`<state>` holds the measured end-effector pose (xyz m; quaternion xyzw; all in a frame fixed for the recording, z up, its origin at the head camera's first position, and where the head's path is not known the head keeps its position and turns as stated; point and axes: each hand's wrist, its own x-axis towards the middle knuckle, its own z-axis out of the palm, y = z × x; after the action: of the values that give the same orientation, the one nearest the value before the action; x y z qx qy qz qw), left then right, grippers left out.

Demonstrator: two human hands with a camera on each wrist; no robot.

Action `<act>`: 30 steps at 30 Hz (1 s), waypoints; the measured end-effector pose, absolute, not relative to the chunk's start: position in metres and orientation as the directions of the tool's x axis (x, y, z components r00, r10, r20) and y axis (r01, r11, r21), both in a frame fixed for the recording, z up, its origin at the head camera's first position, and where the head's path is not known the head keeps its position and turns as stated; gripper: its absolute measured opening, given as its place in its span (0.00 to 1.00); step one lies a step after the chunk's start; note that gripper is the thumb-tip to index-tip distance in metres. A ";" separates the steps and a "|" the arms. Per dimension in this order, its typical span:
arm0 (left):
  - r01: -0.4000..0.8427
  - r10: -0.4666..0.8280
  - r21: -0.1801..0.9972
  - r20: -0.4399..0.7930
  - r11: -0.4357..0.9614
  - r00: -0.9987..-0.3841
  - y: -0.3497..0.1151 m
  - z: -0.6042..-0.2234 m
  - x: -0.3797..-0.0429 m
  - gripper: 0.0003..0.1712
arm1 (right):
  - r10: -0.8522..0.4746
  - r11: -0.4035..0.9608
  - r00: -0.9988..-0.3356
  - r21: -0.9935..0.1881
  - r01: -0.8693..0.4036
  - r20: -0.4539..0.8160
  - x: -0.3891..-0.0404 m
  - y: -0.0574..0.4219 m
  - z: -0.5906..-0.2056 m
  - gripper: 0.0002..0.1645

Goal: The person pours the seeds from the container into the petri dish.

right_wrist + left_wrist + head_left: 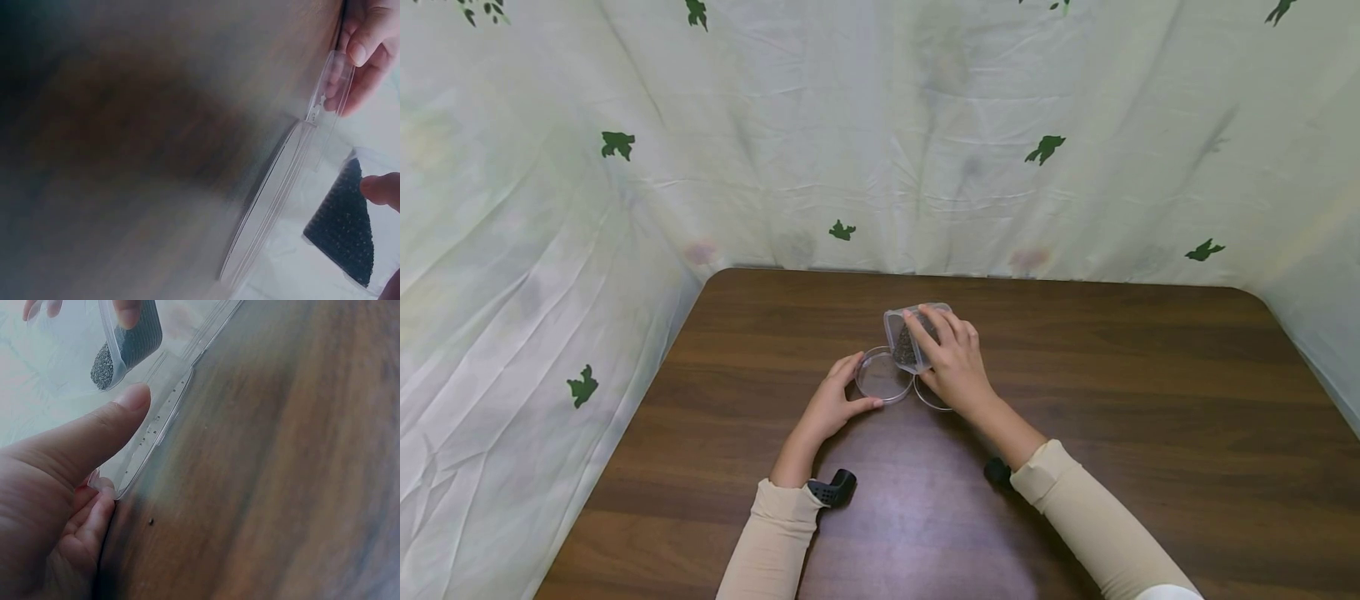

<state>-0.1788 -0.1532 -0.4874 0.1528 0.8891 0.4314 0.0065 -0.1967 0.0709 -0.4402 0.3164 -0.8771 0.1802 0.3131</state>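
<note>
**Clear box (893,323) of dark grains (905,348) tips above the left dish (883,379)**

The right hand (957,367) grips the box from above, its fingers spread over one side and its thumb near the lower end; the gap across it is about the box's width. The left hand (833,398) is set fairly wide, thumb and fingers on opposite parts of the left dish's rim, holding it by the edge.

The box leans over the right part of the left dish, its grains banked in the lower corner; whether box and rim touch, I cannot tell. The right dish (265,206) sits just beside the left dish, partly covered by the right hand in the head view.

The tabletop (1120,400) reaches past the hands on both sides, farther on the right. Its far edge runs behind the box, some way off, with rounded corners near the curtain (880,125).

Counted: one box, two round clear dishes, two hands, and two black wrist devices (835,488), one at each beige sleeve. Several small specks (155,416) lie in the left dish, too tiny to number surely, and one dark grain (150,521) lies on the wood near the left hand.
</note>
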 end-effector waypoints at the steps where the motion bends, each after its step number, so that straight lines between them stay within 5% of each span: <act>1: 0.267 0.278 0.769 0.121 0.581 -0.953 -0.153 -0.487 -0.179 0.50 | -0.441 0.734 -0.602 -0.119 -0.669 0.666 -0.197 0.071 -0.440 0.49; 30: 0.261 0.280 0.776 0.114 0.574 -0.953 -0.153 -0.486 -0.178 0.50 | -0.437 0.748 -0.611 -0.111 -0.655 0.660 -0.197 0.070 -0.441 0.49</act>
<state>-0.1783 -0.1527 -0.4861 0.1525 0.8870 0.4356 0.0105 -0.1973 0.0697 -0.4412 0.3100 -0.8807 0.1733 0.3135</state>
